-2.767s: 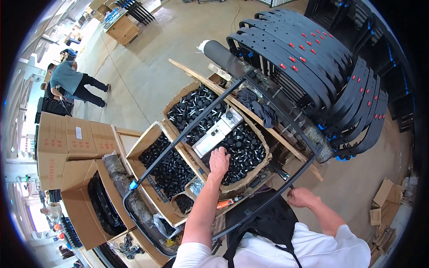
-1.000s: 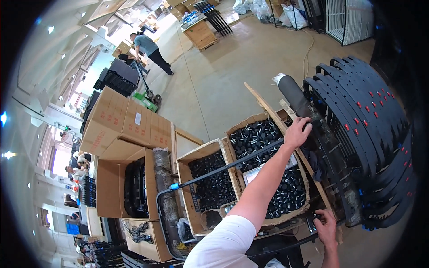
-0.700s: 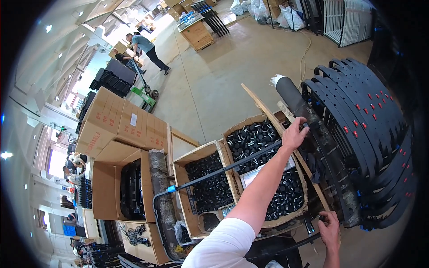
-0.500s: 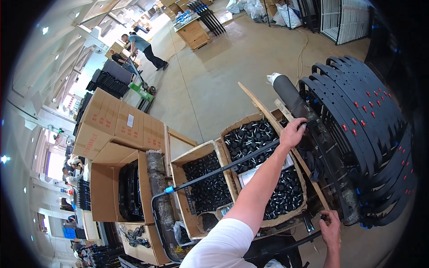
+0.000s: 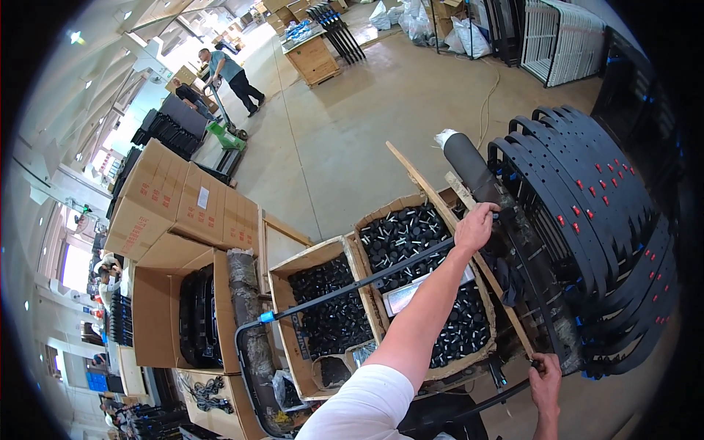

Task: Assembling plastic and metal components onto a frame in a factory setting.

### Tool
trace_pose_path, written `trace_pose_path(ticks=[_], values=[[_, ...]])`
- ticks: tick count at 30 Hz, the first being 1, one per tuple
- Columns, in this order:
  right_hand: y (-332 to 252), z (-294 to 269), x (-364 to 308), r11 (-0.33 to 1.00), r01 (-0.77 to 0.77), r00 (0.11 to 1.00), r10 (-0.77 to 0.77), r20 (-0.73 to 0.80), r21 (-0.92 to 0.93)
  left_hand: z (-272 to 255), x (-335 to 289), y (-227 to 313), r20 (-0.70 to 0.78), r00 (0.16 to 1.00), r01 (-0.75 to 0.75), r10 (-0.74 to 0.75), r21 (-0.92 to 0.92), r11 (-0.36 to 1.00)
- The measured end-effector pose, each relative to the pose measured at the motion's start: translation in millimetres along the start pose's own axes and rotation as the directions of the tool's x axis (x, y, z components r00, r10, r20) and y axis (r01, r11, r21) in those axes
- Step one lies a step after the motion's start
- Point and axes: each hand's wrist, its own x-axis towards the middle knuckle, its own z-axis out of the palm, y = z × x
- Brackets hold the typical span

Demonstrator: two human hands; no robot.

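A long black U-shaped tube frame (image 5: 359, 282) with a blue sleeve lies across the boxes of parts. My left hand (image 5: 475, 229) is closed on one end of it, beside a dark upright bar. Lower right, my right hand (image 5: 544, 380) is closed at the frame's other end, fingertips pinching a small black piece whose kind I cannot make out. Below my left forearm, one wooden-sided box (image 5: 357, 229) holds many black round-headed bolts and a flat silver-edged object (image 5: 402, 295). Beside it, another box (image 5: 279, 293) is filled with smaller black parts.
Curved black frames with red pieces (image 5: 579, 191) are stacked at the right, next to a wrapped dark roller (image 5: 469, 161). A wooden strip (image 5: 418, 172) slants past the boxes. Cartons (image 5: 183, 198) stand left. Farther off, a person (image 5: 231, 75) handles a green pallet truck (image 5: 226, 137).
My view has shifted slightly, so the boxes and frame sit a little farther left. Both hands keep their grip on the frame's ends.
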Motion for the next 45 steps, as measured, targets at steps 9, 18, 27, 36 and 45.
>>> trace_pose_path(ticks=[9,18,27,36,45], values=[[-2,-15,-11,0.979,0.024,1.000,-0.024,0.001,-0.204,13,2,-21,-0.067,0.994,-0.098,0.086,-0.202,0.975],[2,-31,1,0.963,0.026,0.969,-0.090,-0.230,-0.267,16,25,-56,-0.132,0.969,-0.207,0.209,0.030,0.978],[19,-45,-24,0.911,-0.011,0.981,-0.070,-0.182,-0.412,23,15,-41,-0.046,0.990,-0.130,0.131,0.019,0.991],[35,-46,-28,0.925,-0.033,0.988,-0.028,-0.153,-0.378,34,14,-32,-0.013,1.000,-0.021,0.021,-0.001,1.000],[32,-47,-17,0.760,-0.032,0.990,-0.067,-0.127,-0.650,27,11,-32,-0.075,0.990,-0.127,0.122,-0.054,0.990]])
